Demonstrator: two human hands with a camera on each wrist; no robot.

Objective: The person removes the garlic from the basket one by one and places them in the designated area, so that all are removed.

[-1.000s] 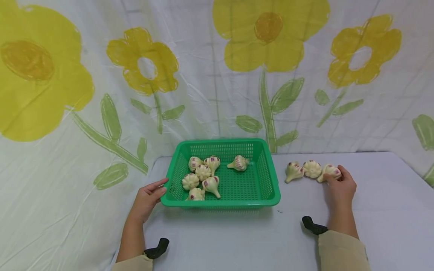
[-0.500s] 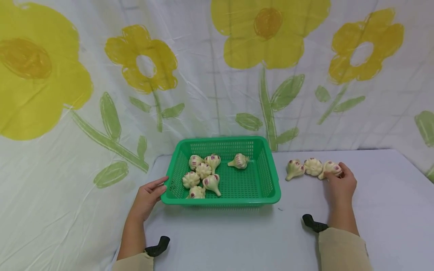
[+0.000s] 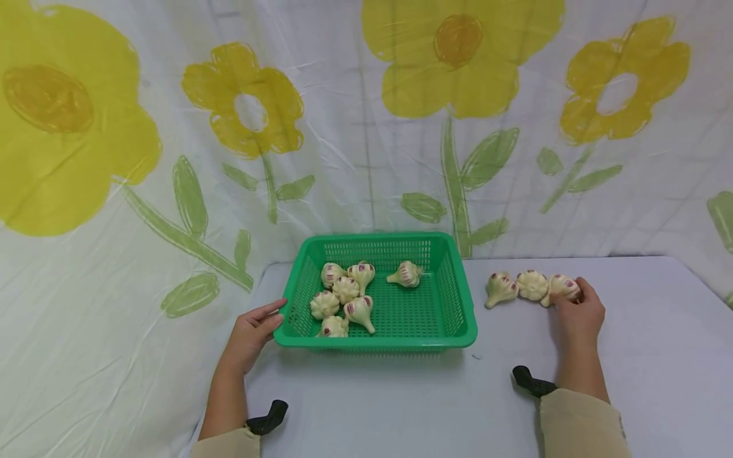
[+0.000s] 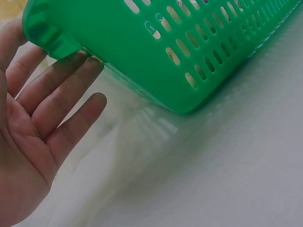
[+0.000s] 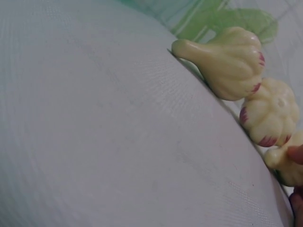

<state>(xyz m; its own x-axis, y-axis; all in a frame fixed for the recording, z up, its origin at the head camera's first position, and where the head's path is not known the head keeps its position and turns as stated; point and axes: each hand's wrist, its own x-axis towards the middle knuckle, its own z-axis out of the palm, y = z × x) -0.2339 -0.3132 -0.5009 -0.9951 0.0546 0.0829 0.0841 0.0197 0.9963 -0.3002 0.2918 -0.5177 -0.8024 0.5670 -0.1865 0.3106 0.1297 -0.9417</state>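
My left hand (image 3: pixel 246 338) is at the left side of a green plastic basket (image 3: pixel 378 342). In the left wrist view, its fairly straight fingers (image 4: pixel 61 97) touch the basket's side just under the rim. Several cream garlic bulbs with purple marks lie inside, most of them grouped at the left, with one garlic bulb (image 3: pixel 408 274) apart at the back right. Right of the basket, my right hand (image 3: pixel 581 318) grips a garlic bulb (image 3: pixel 562 287) at the end of a row. Beside it are a round garlic bulb (image 3: pixel 532 285) and a long-necked garlic bulb (image 3: pixel 501 289).
A white cloth covers the table (image 3: pixel 401 407). Behind it hangs a white curtain (image 3: pixel 338 165) printed with yellow flowers. Black devices are strapped at both wrists, by the beige sleeves (image 3: pixel 581 423).
The right hand keeps its grip on the end garlic bulb, which now sits slightly closer to the round one. The left hand stays at the basket. The head view shifts slightly.
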